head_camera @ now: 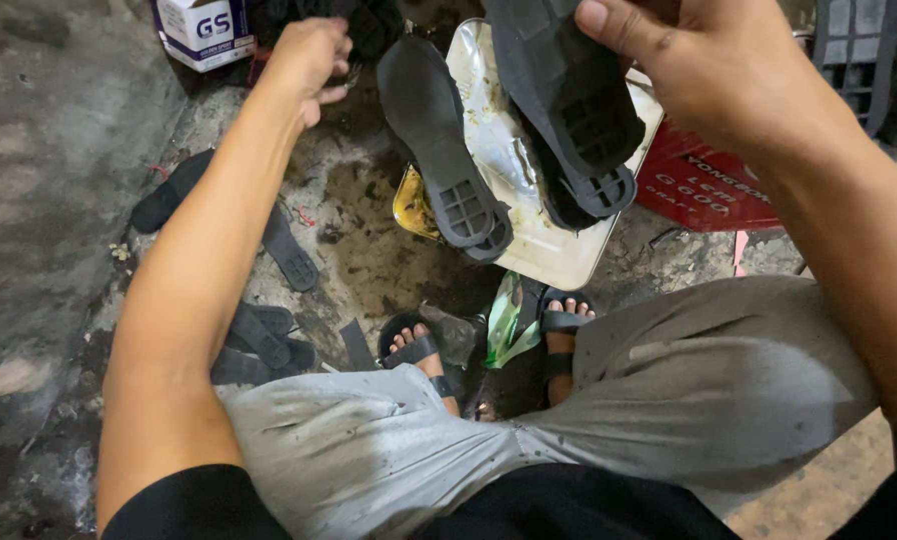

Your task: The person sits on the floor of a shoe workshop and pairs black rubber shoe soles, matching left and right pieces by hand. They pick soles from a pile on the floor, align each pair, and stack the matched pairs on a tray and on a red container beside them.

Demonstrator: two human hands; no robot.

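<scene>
Two bits of packaging here. A small white box (205, 30) with dark blue print and a purple lower edge sits at the top left on the grimy floor. Over on the right there's a flat red pack (704, 185) with pale lettering, lying tilted on the ground, partly tucked under a metal tray (549, 250).

Bare concrete floor (59, 200) at left, open passage; centre blocked by black sole (444, 150) lying across glue-smeared metal sheet (539, 240); loose sole pieces (259, 335) clutter the ground by the left knee; red tin (704, 185) and dark crate (859, 50) close off the right; white box (204, 30) bounds the far left
</scene>
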